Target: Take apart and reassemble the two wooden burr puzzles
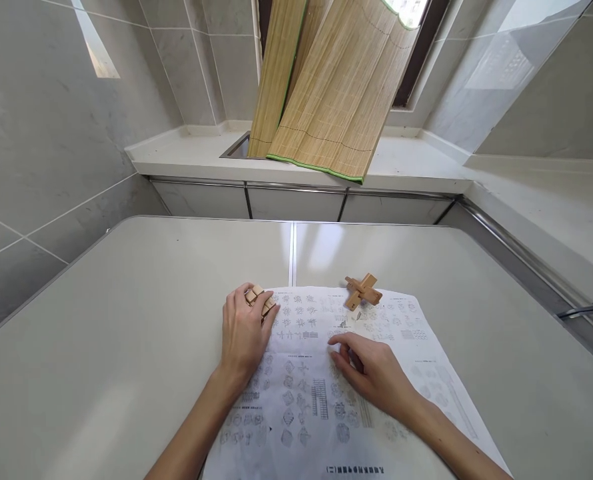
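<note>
A large printed instruction sheet (356,407) full of small puzzle diagrams lies on the white table (126,320). My left hand (244,333) rests at the sheet's upper left corner with its fingers closed round a small wooden puzzle block (260,300). My right hand (371,373) lies on the middle of the sheet, fingers stretched out and pressing the paper, holding nothing. A cross-shaped wooden burr puzzle (362,291) sits at the sheet's top edge, apart from both hands.
A seam (292,253) runs down the table's middle. Behind the table a counter (196,157) with a sink corner (239,148) carries a rolled-out bamboo mat (336,93) leaning from the window. Tiled walls stand left and right; a metal rail (526,260) borders the right side.
</note>
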Available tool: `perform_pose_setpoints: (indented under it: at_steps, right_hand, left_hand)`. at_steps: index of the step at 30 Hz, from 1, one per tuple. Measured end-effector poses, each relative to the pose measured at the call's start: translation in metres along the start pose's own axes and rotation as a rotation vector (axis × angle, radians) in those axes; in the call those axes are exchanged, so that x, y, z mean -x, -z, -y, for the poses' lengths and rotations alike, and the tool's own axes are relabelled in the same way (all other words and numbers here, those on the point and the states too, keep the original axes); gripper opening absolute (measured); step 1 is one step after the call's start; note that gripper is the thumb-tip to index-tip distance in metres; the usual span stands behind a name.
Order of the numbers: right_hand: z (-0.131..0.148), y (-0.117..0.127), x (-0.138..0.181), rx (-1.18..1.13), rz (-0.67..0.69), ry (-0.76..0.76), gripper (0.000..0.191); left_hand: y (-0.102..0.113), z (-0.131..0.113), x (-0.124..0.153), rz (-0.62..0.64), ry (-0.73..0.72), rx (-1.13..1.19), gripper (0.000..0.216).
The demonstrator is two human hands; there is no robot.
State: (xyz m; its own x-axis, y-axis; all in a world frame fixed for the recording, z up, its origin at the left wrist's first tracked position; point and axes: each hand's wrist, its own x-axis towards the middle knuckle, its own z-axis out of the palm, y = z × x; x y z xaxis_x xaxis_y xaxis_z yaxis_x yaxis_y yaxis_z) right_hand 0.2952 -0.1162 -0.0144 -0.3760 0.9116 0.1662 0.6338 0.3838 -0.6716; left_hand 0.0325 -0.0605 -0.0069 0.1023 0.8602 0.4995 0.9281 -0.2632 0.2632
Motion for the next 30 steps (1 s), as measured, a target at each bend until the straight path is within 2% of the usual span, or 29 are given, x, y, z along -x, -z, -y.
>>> perform_pose_setpoints:
  at_steps: [4,11,14,20,30]
  right_hand:
    - [-0.001,-0.001,-0.001,-0.017,-0.025,0.025,0.016]
    - [0.000,0.000,-0.002,-0.011,-0.021,0.031,0.016]
    - [0.000,-0.001,-0.003,-0.018,-0.018,0.021,0.016]
    - [-0.002,-0.002,-0.002,-0.043,-0.009,0.006,0.015]
    - [-0.001,0.000,-0.004,-0.084,-0.009,-0.015,0.017]
  left_hand:
    - [0.007,-0.013,-0.002,-0.001,-0.108,0.010,0.030]
    - [0.012,-0.042,0.007,0.074,-0.480,0.245,0.008]
    - [0.010,-0.050,0.015,0.133,-0.590,0.261,0.013]
    - [0.002,-0.056,0.026,0.185,-0.599,0.253,0.026]
    - [0.000,-0.055,0.028,0.307,-0.525,0.266,0.023]
